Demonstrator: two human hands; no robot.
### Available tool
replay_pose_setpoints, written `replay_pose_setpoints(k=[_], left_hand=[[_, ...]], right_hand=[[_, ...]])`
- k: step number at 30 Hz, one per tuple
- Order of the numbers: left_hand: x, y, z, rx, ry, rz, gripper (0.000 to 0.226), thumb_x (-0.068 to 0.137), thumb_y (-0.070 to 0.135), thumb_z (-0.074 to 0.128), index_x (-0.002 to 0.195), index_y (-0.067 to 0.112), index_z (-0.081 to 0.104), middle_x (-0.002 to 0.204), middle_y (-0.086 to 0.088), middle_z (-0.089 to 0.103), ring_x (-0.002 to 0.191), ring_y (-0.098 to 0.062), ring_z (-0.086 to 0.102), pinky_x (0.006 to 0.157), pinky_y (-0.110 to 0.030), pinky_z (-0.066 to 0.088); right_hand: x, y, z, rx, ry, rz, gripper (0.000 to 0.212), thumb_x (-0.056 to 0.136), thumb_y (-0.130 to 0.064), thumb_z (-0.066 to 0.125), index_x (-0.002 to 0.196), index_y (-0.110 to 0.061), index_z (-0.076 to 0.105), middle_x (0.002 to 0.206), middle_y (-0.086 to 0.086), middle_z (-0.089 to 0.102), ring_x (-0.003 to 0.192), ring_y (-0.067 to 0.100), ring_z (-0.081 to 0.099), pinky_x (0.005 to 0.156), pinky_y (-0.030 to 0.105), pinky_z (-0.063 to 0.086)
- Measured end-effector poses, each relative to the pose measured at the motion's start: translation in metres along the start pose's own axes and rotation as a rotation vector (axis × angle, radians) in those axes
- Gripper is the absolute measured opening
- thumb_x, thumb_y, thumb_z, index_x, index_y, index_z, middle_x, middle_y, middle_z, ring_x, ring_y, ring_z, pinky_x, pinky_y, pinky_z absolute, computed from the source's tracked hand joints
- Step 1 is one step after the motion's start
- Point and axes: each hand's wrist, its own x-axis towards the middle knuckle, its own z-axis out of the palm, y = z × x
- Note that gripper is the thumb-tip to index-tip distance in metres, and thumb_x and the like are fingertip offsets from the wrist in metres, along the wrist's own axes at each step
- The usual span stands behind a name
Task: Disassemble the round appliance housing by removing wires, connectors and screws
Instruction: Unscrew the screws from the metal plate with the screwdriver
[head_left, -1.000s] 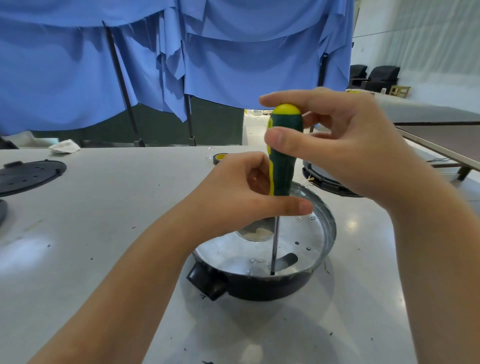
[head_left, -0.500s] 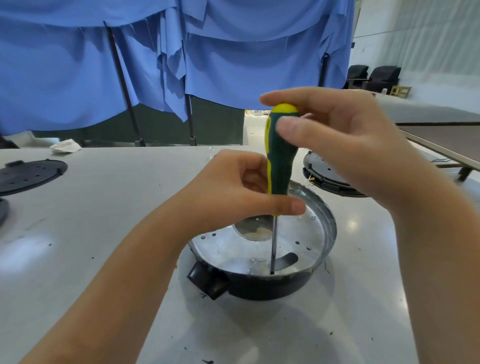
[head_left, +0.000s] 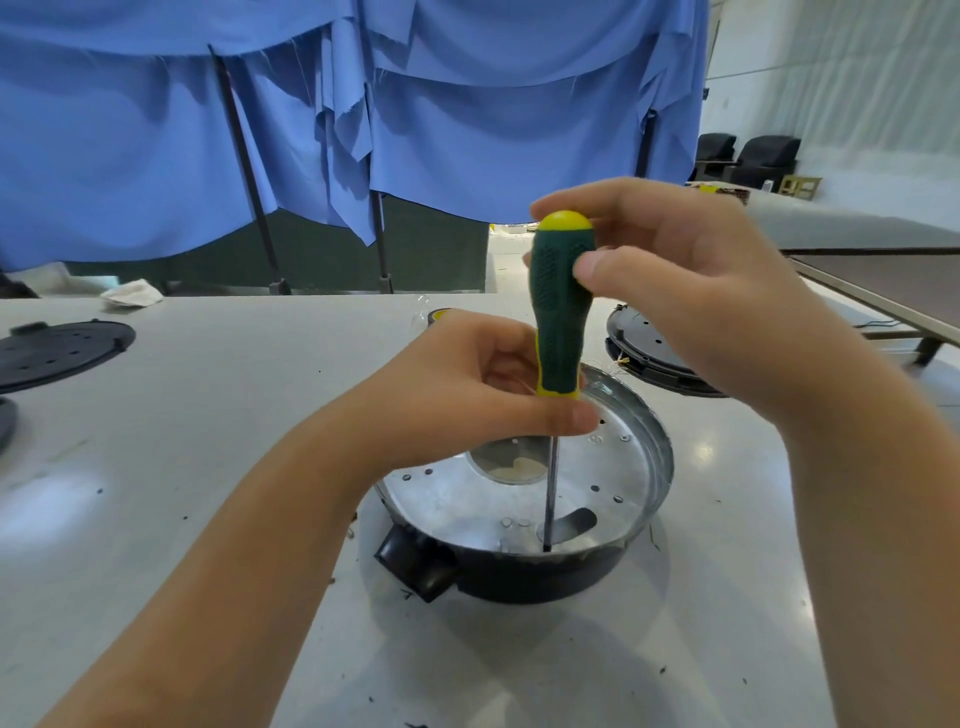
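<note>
The round appliance housing (head_left: 618, 478) sits on the table in front of me, a black shell with a shiny metal plate inside and a black stub at its near left. A green and yellow screwdriver (head_left: 560, 322) stands upright in it, its shaft tip down at the plate's near rim. My left hand (head_left: 467, 395) grips the lower end of the handle, thumb across the front. My right hand (head_left: 675, 291) pinches the top of the handle between thumb and fingers.
A black perforated disc (head_left: 57, 351) lies at the far left of the grey table (head_left: 208, 467). Another black round part (head_left: 649, 348) sits behind the housing, partly hidden by my right hand. A crumpled white cloth (head_left: 132, 293) lies at the back edge. Blue drapes hang behind.
My right thumb has shifted round the screwdriver's top, and the handle has turned slightly. The left hand and the housing stay where they were.
</note>
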Motion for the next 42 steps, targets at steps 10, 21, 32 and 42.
replay_pose_setpoints(k=[10,21,32,42], left_hand=[[0.004,-0.003,0.005,0.190,0.096,0.034,0.045,0.063,0.042,0.082,0.095,0.014,0.068,0.076,-0.002,0.070,0.062,-0.011,0.066,0.049,-0.013,0.046],[0.006,-0.013,-0.006,0.243,-0.102,-0.083,0.034,0.069,0.048,0.075,0.097,0.029,0.071,0.086,0.011,0.073,0.078,-0.005,0.068,0.059,-0.012,0.049],[0.006,-0.038,0.012,0.587,-0.442,-0.266,0.005,0.083,0.034,0.070,0.087,0.032,0.072,0.081,0.012,0.068,0.066,0.004,0.058,0.056,-0.007,0.046],[0.009,-0.038,0.016,0.553,-0.477,-0.234,0.008,0.082,0.030,0.071,0.082,0.036,0.066,0.079,0.015,0.064,0.071,0.004,0.058,0.064,-0.013,0.049]], right_hand=[[0.002,0.007,0.006,-0.132,-0.007,-0.001,0.031,0.079,-0.040,0.073,0.104,-0.022,0.066,0.090,-0.002,0.070,0.086,0.012,0.068,0.083,0.038,0.056],[0.002,0.007,0.000,-0.081,0.108,-0.040,0.033,0.078,-0.036,0.073,0.106,-0.021,0.065,0.094,-0.002,0.070,0.089,0.010,0.066,0.085,0.027,0.054],[0.003,0.015,-0.003,-0.194,0.056,0.001,0.036,0.076,-0.048,0.073,0.104,-0.027,0.065,0.091,-0.008,0.069,0.082,0.009,0.065,0.079,0.034,0.057],[0.003,0.016,-0.004,-0.221,0.036,0.019,0.037,0.071,-0.053,0.071,0.100,-0.031,0.064,0.089,-0.013,0.068,0.081,0.006,0.066,0.078,0.033,0.057]])
